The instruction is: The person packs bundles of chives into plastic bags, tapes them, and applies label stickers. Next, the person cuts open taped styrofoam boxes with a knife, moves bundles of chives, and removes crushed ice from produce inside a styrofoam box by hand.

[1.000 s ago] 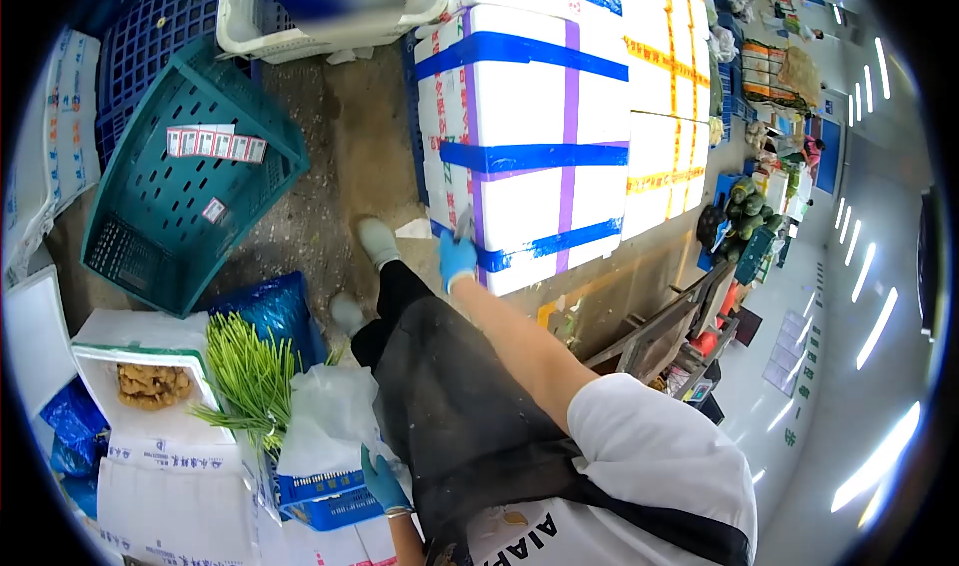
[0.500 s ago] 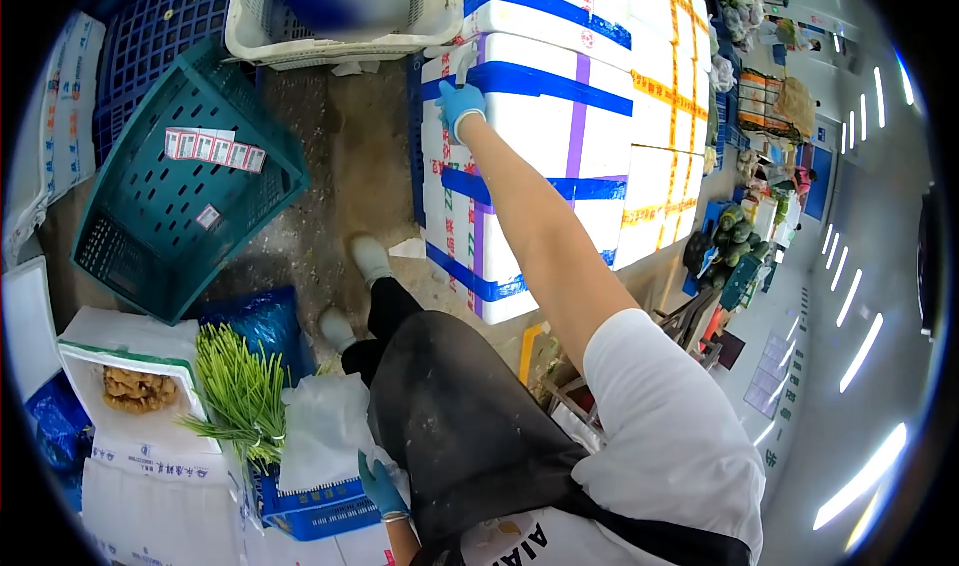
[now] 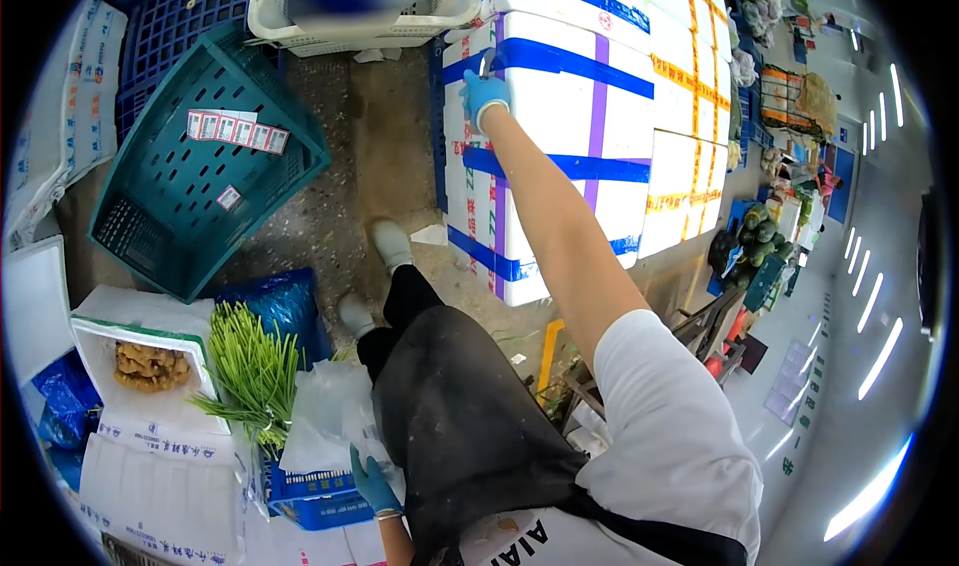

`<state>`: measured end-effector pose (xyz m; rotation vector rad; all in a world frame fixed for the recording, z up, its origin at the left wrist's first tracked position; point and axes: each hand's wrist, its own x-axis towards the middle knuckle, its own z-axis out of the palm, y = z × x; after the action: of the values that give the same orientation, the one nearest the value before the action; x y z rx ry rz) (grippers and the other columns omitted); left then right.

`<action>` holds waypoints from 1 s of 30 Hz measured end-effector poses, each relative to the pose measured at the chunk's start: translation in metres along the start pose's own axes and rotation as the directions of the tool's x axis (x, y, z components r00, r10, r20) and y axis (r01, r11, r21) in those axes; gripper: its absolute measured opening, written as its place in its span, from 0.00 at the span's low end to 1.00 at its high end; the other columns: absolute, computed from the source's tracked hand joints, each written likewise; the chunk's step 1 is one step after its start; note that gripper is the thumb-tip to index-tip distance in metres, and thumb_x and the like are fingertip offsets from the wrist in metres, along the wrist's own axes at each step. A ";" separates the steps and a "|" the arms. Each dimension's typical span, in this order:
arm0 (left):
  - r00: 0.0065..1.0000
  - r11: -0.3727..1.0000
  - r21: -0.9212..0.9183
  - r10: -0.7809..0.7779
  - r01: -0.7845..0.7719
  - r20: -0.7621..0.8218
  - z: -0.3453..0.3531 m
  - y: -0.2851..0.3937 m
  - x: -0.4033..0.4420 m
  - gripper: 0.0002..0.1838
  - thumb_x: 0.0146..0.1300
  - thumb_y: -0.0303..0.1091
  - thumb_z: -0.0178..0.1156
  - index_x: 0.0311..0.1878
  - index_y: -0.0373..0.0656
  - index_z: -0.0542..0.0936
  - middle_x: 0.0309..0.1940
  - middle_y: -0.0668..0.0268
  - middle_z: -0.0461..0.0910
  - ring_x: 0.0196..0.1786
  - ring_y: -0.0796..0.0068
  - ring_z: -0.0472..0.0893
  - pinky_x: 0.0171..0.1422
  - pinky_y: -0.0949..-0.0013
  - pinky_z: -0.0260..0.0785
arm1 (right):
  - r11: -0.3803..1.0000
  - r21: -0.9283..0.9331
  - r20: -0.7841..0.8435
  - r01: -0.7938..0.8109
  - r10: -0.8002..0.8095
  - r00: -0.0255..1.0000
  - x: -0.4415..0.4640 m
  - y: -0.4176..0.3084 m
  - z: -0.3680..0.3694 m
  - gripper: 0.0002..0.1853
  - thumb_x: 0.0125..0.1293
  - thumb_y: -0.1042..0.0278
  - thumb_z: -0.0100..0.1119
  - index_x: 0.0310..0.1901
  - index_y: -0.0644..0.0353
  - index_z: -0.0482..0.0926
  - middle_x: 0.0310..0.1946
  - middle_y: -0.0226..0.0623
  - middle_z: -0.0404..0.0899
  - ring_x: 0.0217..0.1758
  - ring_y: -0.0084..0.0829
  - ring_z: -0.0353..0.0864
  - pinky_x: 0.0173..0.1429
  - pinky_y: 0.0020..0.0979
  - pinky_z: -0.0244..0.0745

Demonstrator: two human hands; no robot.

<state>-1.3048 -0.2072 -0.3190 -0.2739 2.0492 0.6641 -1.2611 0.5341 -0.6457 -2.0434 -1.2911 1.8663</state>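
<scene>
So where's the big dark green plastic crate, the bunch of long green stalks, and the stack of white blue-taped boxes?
Big dark green plastic crate (image 3: 180, 194): head view, slotted inside.
Bunch of long green stalks (image 3: 255, 366): head view, their middle.
Stack of white blue-taped boxes (image 3: 554, 116): head view, white side between tapes.

Foam boxes (image 3: 554, 111) are stacked ahead to the right, a tub (image 3: 290, 38) set just left of them. Farther left, labels (image 3: 237, 130) are placed in a crate (image 3: 150, 231). Nearer, greens (image 3: 250, 366) are set between a box (image 3: 150, 419) of ginger (image 3: 152, 366) and a plastic bag (image 3: 330, 406) draped over a basket (image 3: 330, 512).
</scene>
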 end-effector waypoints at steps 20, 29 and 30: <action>0.739 0.904 0.025 0.332 -0.426 0.587 0.027 0.143 0.019 0.14 0.59 0.24 0.55 0.48 0.36 0.81 0.46 0.62 0.82 0.46 0.75 0.79 0.56 0.73 0.69 | 0.970 0.183 -0.581 -0.158 0.236 0.779 -0.493 0.312 -0.172 0.05 0.63 0.69 0.52 0.37 0.59 0.70 0.21 0.35 0.72 0.17 0.30 0.73 0.19 0.32 0.69; 0.748 0.984 0.135 0.000 -0.120 0.664 0.326 0.170 0.051 0.41 0.59 0.49 0.64 0.67 0.29 0.62 0.60 0.55 0.71 0.60 0.66 0.72 0.63 0.67 0.64 | 0.977 -0.214 -0.600 -0.017 -0.118 0.792 -0.396 0.260 -0.384 0.18 0.62 0.66 0.52 0.54 0.60 0.74 0.48 0.51 0.78 0.50 0.47 0.79 0.54 0.38 0.72; 0.721 0.998 0.046 -0.061 0.040 0.690 0.358 0.151 0.081 0.38 0.59 0.49 0.64 0.64 0.30 0.66 0.57 0.57 0.74 0.57 0.67 0.74 0.60 0.67 0.66 | 0.978 -0.209 -0.579 -0.020 -0.107 0.808 -0.371 0.271 -0.403 0.19 0.62 0.66 0.53 0.55 0.59 0.74 0.49 0.51 0.78 0.50 0.47 0.79 0.55 0.38 0.73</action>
<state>-1.1573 0.1221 -0.4850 -0.0413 1.3129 0.5852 -0.7404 0.3152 -0.4112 -2.3856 -1.3581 0.9548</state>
